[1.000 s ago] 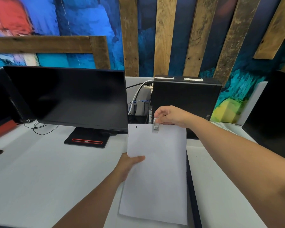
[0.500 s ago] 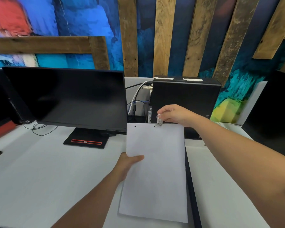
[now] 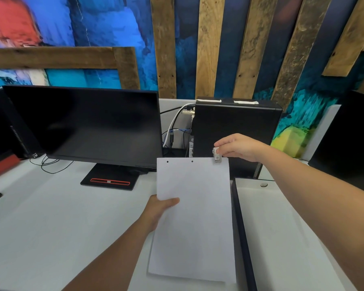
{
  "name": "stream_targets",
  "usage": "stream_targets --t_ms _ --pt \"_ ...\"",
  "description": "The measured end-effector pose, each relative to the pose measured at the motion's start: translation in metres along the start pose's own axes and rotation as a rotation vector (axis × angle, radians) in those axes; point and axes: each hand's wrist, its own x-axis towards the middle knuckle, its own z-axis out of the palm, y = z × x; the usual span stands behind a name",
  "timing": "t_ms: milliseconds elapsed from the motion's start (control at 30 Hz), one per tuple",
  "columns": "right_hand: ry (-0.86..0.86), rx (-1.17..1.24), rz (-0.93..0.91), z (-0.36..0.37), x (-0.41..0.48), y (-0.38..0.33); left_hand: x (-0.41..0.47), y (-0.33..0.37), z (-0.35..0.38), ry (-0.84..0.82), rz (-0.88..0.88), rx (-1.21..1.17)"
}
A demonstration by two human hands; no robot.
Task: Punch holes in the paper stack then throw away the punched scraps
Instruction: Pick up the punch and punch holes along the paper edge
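A white paper stack [image 3: 194, 217] is held up above the white desk [image 3: 51, 223]. My left hand [image 3: 160, 208] grips its left edge, thumb on top. Two small punched holes show along the top edge, at the left corner and near the middle. My right hand [image 3: 237, 147] pinches a small clear hole punch [image 3: 216, 155], which sits over the top edge near the right corner. No scraps are visible.
A black monitor [image 3: 82, 124] on a red-trimmed stand is at the left. A black computer tower [image 3: 235, 122] with cables stands behind the paper. A dark gap [image 3: 241, 232] divides this desk from the white one to the right.
My right hand has carried the punch rightward along the top edge, from the middle to near the right corner. A second hole now shows near the middle. The left hand keeps its hold.
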Motion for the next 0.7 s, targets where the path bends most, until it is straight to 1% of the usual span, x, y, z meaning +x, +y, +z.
stream_targets --t_ms 167,600,700 --pt "-0.001 0.055 0.034 0.000 -0.004 0.004 0.002 -0.001 0.001 0.010 -0.002 0.013" --pt "0.026 -0.008 -0.004 0.003 -0.001 0.012 -0.003 0.003 0.007 0.005 0.016 -0.001" --pt "0.046 0.007 -0.011 0.003 -0.001 0.012 -0.004 0.003 0.007 0.003 0.016 -0.004"
